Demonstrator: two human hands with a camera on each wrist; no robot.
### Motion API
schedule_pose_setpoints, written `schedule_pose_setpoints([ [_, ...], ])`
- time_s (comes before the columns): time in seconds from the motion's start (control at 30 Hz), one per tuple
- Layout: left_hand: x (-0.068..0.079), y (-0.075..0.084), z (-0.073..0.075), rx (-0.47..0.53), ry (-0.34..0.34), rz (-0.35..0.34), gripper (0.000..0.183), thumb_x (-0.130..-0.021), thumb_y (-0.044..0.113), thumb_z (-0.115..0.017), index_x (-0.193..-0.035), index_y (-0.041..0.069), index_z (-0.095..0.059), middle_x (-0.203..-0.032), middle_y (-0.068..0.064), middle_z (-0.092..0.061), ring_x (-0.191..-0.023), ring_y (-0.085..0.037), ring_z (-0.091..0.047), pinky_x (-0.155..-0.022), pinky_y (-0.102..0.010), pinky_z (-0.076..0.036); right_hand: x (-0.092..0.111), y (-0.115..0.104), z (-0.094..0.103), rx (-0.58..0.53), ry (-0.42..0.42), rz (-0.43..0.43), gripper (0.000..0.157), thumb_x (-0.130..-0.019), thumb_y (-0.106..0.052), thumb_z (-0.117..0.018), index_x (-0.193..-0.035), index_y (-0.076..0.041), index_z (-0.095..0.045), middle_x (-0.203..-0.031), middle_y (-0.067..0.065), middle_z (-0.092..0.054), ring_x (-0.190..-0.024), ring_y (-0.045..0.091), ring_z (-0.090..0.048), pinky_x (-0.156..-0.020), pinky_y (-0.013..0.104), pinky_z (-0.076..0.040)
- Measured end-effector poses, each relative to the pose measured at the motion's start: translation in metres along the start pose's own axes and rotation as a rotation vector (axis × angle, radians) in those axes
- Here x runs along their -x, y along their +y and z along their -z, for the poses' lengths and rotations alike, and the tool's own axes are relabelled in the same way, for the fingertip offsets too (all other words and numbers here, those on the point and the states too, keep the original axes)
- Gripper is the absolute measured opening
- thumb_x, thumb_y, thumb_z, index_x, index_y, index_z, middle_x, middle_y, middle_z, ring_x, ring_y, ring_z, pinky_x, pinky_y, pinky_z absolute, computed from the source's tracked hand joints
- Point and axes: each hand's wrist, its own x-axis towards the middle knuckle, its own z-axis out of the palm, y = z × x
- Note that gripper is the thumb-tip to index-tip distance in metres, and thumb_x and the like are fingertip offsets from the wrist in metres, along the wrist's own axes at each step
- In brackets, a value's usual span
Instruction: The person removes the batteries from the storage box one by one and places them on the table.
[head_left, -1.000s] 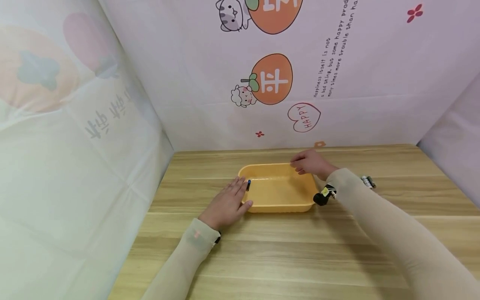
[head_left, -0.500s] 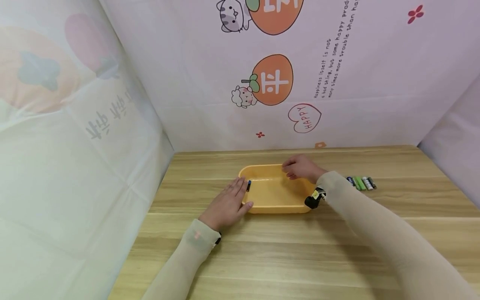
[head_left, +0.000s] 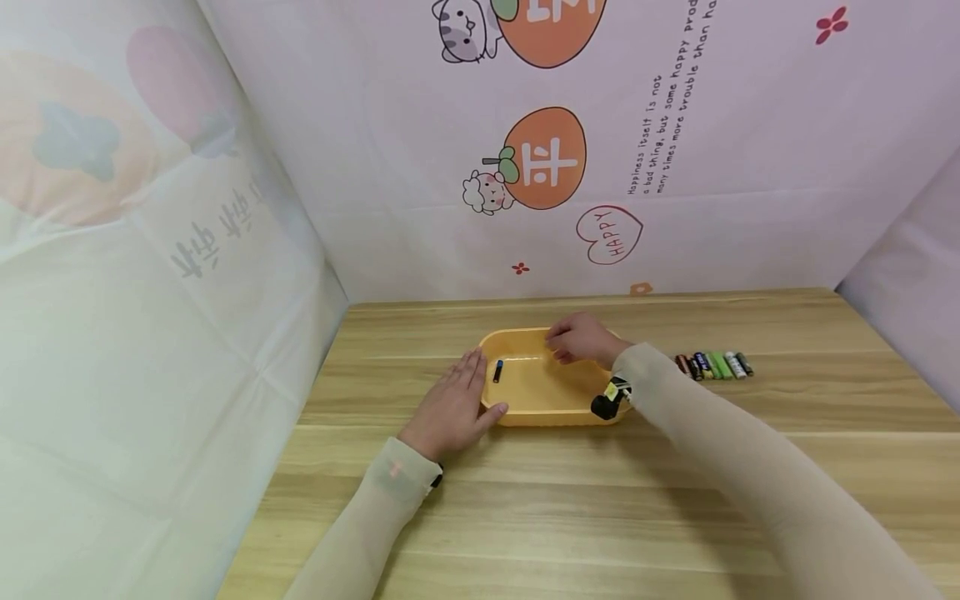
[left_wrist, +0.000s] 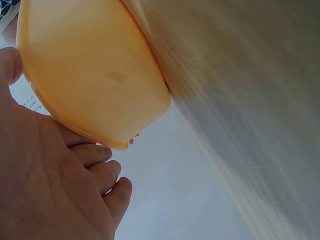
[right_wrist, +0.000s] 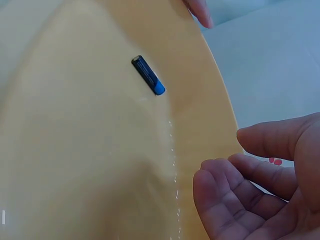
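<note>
A yellow-orange plastic basin (head_left: 540,398) sits on the table, with one small black battery (head_left: 498,372) with a blue end lying inside near its left wall. My left hand (head_left: 450,408) rests on the basin's left rim, its fingers fairly straight and the thumb at the near corner. In the left wrist view, the thumb and fingers touch the rim from outside. Over the basin's back side is my right hand (head_left: 585,340), loosely bent and holding nothing. The right wrist view shows its thumb (right_wrist: 267,140) apart from the fingers, close to the rim.
To the right of the basin, a row of several batteries (head_left: 718,365) in different colours lies on the wooden table (head_left: 570,508). A white printed cloth (head_left: 420,183) stands upright behind the table. More cloth hangs at both sides.
My right hand has moved left along the basin's back side. More of the battery row now shows from behind the right sleeve. The left hand stays nearly still on the rim.
</note>
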Motion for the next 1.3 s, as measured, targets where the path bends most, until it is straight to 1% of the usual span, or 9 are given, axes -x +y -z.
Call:
schedule_pose_setpoints([
  [0.1,-0.001,0.000,0.000,-0.011,-0.013,0.011,0.092,-0.096,0.069,-0.014,-0.154,-0.002,-0.011,-0.161,-0.015,-0.007,-0.147,-0.023,-0.002,-0.117,-0.034,-0.005,-0.002,-0.003,-0.006,0.003,-0.002,-0.004,0.030,-0.095,-0.008,-0.060,-0.118,0.011,-0.061,-0.109,0.026,-0.062,-0.094,0.039,-0.063,-0.079,0.042,-0.056],
  [0.23,-0.001,-0.001,-0.002,-0.013,0.001,0.001,0.092,-0.096,0.069,-0.014,-0.153,-0.003,-0.013,-0.160,-0.016,-0.009,-0.147,-0.024,-0.005,-0.117,-0.035,-0.007,-0.003,-0.006,-0.012,-0.003,-0.011,-0.006,0.028,-0.095,-0.008,-0.060,-0.117,0.010,-0.063,-0.106,0.024,-0.063,-0.093,0.038,-0.064,-0.080,0.043,-0.056],
  [0.53,-0.001,-0.001,-0.002,-0.012,0.016,-0.021,0.091,-0.097,0.067,-0.016,-0.153,-0.005,-0.014,-0.160,-0.018,-0.010,-0.147,-0.026,-0.007,-0.117,-0.037,-0.010,-0.010,-0.005,-0.022,-0.048,-0.029,-0.027,0.028,-0.094,-0.009,-0.062,-0.115,0.008,-0.064,-0.107,0.023,-0.065,-0.093,0.037,-0.065,-0.078,0.041,-0.057],
  [0.73,0.000,-0.001,-0.002,-0.002,0.016,-0.016,0.091,-0.097,0.067,-0.015,-0.153,-0.004,-0.013,-0.160,-0.017,-0.008,-0.147,-0.026,-0.006,-0.117,-0.037,-0.009,-0.013,-0.010,-0.032,-0.073,-0.047,-0.054,0.025,-0.093,-0.008,-0.064,-0.113,0.007,-0.064,-0.107,0.024,-0.065,-0.090,0.035,-0.066,-0.080,0.042,-0.056],
  [0.83,0.000,-0.001,-0.003,0.002,0.014,-0.011,0.091,-0.097,0.068,-0.013,-0.153,-0.004,-0.012,-0.161,-0.016,-0.007,-0.147,-0.025,-0.005,-0.117,-0.037,-0.009,-0.014,-0.013,-0.039,-0.078,-0.052,-0.049,0.025,-0.092,-0.008,-0.063,-0.111,0.009,-0.064,-0.107,0.025,-0.064,-0.089,0.034,-0.066,-0.078,0.043,-0.057],
  [0.9,0.000,-0.001,-0.004,0.005,0.016,-0.010,0.091,-0.097,0.068,-0.013,-0.153,-0.004,-0.012,-0.161,-0.016,-0.007,-0.147,-0.025,-0.005,-0.117,-0.037,-0.010,-0.016,-0.013,-0.045,-0.066,-0.054,-0.041,0.025,-0.092,-0.008,-0.064,-0.110,0.009,-0.065,-0.106,0.023,-0.065,-0.087,0.032,-0.066,-0.076,0.041,-0.057],
  [1.1,0.000,-0.001,-0.006,0.014,0.017,-0.010,0.090,-0.097,0.068,-0.015,-0.153,-0.003,-0.013,-0.161,-0.017,-0.009,-0.147,-0.024,-0.005,-0.117,-0.037,-0.010,-0.020,-0.011,-0.060,0.035,-0.061,-0.023,0.026,-0.090,-0.009,-0.065,-0.110,0.007,-0.067,-0.098,0.015,-0.069,-0.082,0.025,-0.067,-0.070,0.035,-0.057],
  [1.2,0.000,-0.001,-0.005,0.029,0.022,-0.015,0.087,-0.099,0.065,-0.022,-0.153,-0.003,-0.014,-0.160,-0.018,-0.011,-0.147,-0.025,-0.005,-0.117,-0.038,-0.011,-0.022,-0.010,-0.067,0.045,-0.053,-0.024,0.025,-0.090,-0.010,-0.065,-0.110,0.006,-0.068,-0.093,0.014,-0.070,-0.080,0.024,-0.067,-0.069,0.034,-0.057],
  [1.3,0.001,-0.002,-0.003,0.046,0.033,-0.020,0.086,-0.100,0.062,-0.027,-0.153,-0.005,-0.016,-0.160,-0.019,-0.012,-0.147,-0.026,-0.007,-0.117,-0.040,-0.013,-0.025,-0.011,-0.073,0.059,-0.018,-0.024,0.024,-0.091,-0.011,-0.065,-0.108,0.005,-0.068,-0.088,0.013,-0.070,-0.076,0.023,-0.066,-0.067,0.032,-0.056],
])
